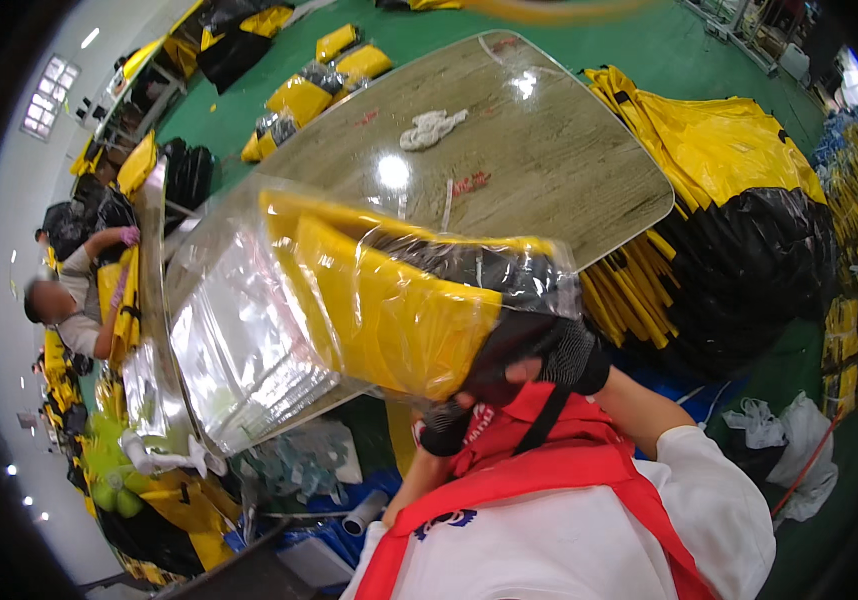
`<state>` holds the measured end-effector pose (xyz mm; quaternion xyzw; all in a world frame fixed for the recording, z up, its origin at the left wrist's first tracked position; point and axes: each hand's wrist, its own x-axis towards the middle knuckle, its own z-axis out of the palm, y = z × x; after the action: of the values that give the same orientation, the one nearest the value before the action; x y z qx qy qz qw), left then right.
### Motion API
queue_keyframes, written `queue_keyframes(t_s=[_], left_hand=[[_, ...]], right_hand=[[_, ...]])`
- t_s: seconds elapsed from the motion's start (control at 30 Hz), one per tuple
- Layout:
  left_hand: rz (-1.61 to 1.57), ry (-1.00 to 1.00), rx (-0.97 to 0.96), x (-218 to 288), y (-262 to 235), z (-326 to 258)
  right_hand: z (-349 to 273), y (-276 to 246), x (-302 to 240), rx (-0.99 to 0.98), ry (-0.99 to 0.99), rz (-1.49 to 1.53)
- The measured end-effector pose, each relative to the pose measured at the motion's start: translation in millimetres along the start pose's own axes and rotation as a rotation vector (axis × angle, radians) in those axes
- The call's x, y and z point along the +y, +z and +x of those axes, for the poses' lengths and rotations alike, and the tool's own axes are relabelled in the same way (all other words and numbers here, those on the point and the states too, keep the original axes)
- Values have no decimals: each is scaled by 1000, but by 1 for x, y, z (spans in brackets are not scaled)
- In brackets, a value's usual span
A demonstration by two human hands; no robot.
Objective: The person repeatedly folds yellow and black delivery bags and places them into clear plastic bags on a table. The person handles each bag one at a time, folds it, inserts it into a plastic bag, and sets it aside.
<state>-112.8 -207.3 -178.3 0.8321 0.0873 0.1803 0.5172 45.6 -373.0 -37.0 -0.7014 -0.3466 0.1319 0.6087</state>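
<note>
A clear plastic bag [324,335] stretches across the near part of the table, with a folded yellow-and-black sheet [399,310] inside it. The sheet looks like coated tarpaulin. At the bag's near right end, close to my body, my right hand [567,362] in a dark fingerless glove is closed on the bagged sheet. My left hand [443,422], gloved in the same way, grips its near edge just below. Part of the left fingers is hidden by the bundle. Under the bag's left side lies a stack of clear plastic bags [239,340].
A wood-patterned table [569,150] carries a crumpled white cloth [433,130]. Large yellow-and-black sheets [739,160] are heaped to its right. Packed bundles [299,100] lie on the green floor beyond. A green fan [114,465] stands at left, near another person [79,300] working.
</note>
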Motion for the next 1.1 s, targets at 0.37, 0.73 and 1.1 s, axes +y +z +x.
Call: queue_keyframes(t_s=[0.37, 0.73, 1.1], left_hand=[[726, 431, -460, 199, -119, 175], [-66, 362, 694, 137, -16, 174], [239, 401, -337, 187, -27, 103]], right_hand=[[29, -51, -4, -104, -111, 289], [24, -52, 24, 413, -28, 564], [91, -98, -6, 144, -267, -44]])
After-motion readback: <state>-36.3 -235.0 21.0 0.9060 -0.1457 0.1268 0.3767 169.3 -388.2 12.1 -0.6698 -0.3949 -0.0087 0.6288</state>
